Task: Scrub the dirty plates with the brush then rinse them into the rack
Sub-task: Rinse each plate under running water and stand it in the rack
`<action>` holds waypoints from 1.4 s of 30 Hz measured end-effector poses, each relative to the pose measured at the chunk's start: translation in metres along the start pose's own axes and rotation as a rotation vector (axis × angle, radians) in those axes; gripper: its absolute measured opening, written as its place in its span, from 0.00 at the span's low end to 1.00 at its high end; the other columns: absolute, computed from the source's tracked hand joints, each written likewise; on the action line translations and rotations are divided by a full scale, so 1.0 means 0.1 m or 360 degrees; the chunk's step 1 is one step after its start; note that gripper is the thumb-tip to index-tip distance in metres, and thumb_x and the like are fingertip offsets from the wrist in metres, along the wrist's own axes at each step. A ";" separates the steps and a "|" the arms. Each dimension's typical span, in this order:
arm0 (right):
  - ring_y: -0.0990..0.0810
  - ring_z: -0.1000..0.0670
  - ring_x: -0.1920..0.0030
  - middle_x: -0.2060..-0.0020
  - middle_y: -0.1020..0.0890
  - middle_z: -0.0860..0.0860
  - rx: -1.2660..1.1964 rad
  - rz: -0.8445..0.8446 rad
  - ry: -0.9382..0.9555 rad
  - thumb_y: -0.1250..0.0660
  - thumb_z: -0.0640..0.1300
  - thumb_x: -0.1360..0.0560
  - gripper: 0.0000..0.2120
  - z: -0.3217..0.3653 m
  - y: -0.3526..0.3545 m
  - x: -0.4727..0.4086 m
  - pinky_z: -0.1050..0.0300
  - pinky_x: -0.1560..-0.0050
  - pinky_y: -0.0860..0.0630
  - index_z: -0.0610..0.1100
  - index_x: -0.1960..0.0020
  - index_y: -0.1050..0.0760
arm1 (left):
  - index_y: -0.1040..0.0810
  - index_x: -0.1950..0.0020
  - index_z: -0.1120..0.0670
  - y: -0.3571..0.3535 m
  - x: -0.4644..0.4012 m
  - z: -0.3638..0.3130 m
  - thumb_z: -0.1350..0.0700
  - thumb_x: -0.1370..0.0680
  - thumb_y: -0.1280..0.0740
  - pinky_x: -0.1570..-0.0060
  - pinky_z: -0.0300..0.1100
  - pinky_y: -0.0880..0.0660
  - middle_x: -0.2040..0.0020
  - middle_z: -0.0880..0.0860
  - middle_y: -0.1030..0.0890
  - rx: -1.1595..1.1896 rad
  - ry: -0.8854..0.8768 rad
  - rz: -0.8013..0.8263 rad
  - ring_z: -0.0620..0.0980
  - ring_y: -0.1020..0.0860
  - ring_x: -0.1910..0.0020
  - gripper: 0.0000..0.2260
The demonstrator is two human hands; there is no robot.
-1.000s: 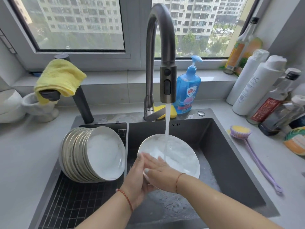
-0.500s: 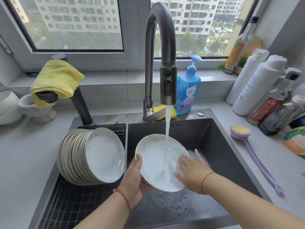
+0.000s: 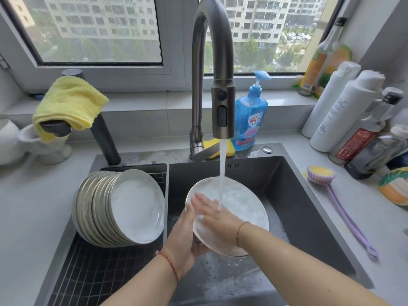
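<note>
A white plate is tilted over the sink under the running stream from the faucet. My left hand grips the plate's left rim from below, thumb on the edge. My right hand lies flat on the plate's face with straight fingers, and the water falls onto it. Several white plates stand on edge in the black wire rack on the left. The purple long-handled brush with yellow bristles lies on the counter to the right of the sink.
The dark sink basin holds soapy water. A blue soap bottle and a yellow sponge sit behind the faucet. Several bottles crowd the right counter. A yellow cloth hangs over a black tap on the left, beside white ceramic pieces.
My right hand has moved from the plate's right edge back onto its face, under the stream. The plate has tipped flatter. My left hand keeps its hold.
</note>
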State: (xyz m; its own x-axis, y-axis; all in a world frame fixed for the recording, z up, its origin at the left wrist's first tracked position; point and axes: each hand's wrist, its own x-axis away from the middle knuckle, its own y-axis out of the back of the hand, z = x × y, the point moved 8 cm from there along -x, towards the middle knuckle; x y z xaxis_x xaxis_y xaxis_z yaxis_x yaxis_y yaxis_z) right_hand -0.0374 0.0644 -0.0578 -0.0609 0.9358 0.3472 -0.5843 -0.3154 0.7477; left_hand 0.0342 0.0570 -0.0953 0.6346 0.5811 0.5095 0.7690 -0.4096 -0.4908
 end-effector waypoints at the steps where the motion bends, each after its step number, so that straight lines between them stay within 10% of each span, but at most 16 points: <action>1: 0.61 0.54 0.24 0.23 0.57 0.59 -0.0089 -0.0043 -0.0072 0.51 0.48 0.18 0.25 -0.08 0.09 -0.03 0.49 0.25 0.64 0.55 0.22 0.53 | 0.24 0.31 0.47 -0.02 0.01 0.00 0.32 0.24 0.46 0.45 0.61 0.21 0.40 0.55 0.17 0.0001 0.0007 0.0006 0.57 0.18 0.42 0.29; 6: 0.64 0.53 0.24 0.23 0.59 0.57 0.0543 -0.0030 -0.0471 0.58 0.54 0.18 0.26 -0.71 0.27 0.05 0.48 0.26 0.69 0.54 0.22 0.60 | 0.25 0.31 0.47 0.06 0.00 -0.02 0.33 0.26 0.43 0.51 0.58 0.19 0.41 0.54 0.17 0.0037 0.0007 -0.0106 0.58 0.17 0.45 0.29; 11: 0.49 0.42 0.24 0.25 0.43 0.40 0.0867 0.0238 -0.0416 0.50 0.42 0.19 0.23 -0.69 0.11 0.45 0.33 0.28 0.57 0.45 0.24 0.47 | 0.25 0.33 0.47 0.16 -0.02 -0.06 0.36 0.21 0.42 0.55 0.58 0.18 0.42 0.54 0.16 0.0078 -0.0038 -0.0240 0.57 0.16 0.48 0.23; 17: 0.40 0.54 0.27 0.27 0.36 0.56 0.0184 -0.0143 -0.0120 0.56 0.72 0.29 0.39 -0.24 -0.13 0.71 0.58 0.28 0.44 0.50 0.28 0.36 | 0.26 0.33 0.47 0.14 -0.05 -0.07 0.38 0.20 0.42 0.53 0.63 0.19 0.44 0.57 0.16 0.0045 -0.0020 -0.0283 0.61 0.16 0.50 0.21; 23: 0.17 0.56 0.57 0.56 0.15 0.56 0.0242 -0.0806 0.0223 0.40 0.47 0.33 0.15 -0.11 0.00 0.72 0.65 0.55 0.22 0.50 0.53 0.17 | 0.28 0.31 0.50 0.06 -0.05 -0.09 0.43 0.18 0.40 0.56 0.59 0.18 0.45 0.60 0.16 -0.0023 0.0013 -0.0295 0.63 0.15 0.53 0.18; 30: 0.26 0.52 0.59 0.62 0.24 0.56 0.0099 -0.0715 -0.0134 0.40 0.46 0.22 0.08 -0.39 0.13 0.78 0.65 0.64 0.35 0.47 0.48 0.24 | 0.28 0.33 0.52 -0.15 -0.11 -0.03 0.48 0.20 0.34 0.54 0.49 0.18 0.43 0.59 0.18 -0.0448 0.0035 -0.0210 0.57 0.15 0.51 0.17; 37: 0.32 0.55 0.69 0.70 0.30 0.55 -0.0544 -0.0458 -0.0290 0.35 0.49 0.25 0.12 -0.56 0.04 0.82 0.59 0.66 0.34 0.53 0.66 0.33 | 0.31 0.34 0.52 -0.08 -0.26 0.07 0.21 0.40 0.41 0.37 0.59 0.26 0.41 0.55 0.22 -0.0795 0.0157 -0.0436 0.55 0.20 0.45 0.46; 42: 0.29 0.53 0.66 0.67 0.26 0.51 -0.1001 -0.0444 -0.0226 0.34 0.57 0.37 0.19 -0.63 0.07 0.92 0.58 0.64 0.32 0.42 0.59 0.23 | 0.28 0.34 0.51 0.05 -0.30 -0.01 0.31 0.21 0.47 0.37 0.53 0.26 0.39 0.55 0.23 -0.0588 0.0250 -0.0537 0.56 0.24 0.40 0.28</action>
State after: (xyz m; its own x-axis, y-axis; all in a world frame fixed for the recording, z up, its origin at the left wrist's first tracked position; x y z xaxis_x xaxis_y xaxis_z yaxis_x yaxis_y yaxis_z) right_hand -0.0980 0.1577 -0.0559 0.2409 0.9254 0.2926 -0.9225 0.1246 0.3653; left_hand 0.0187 0.0367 -0.1118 0.3291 0.6227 0.7098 0.8902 -0.4553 -0.0133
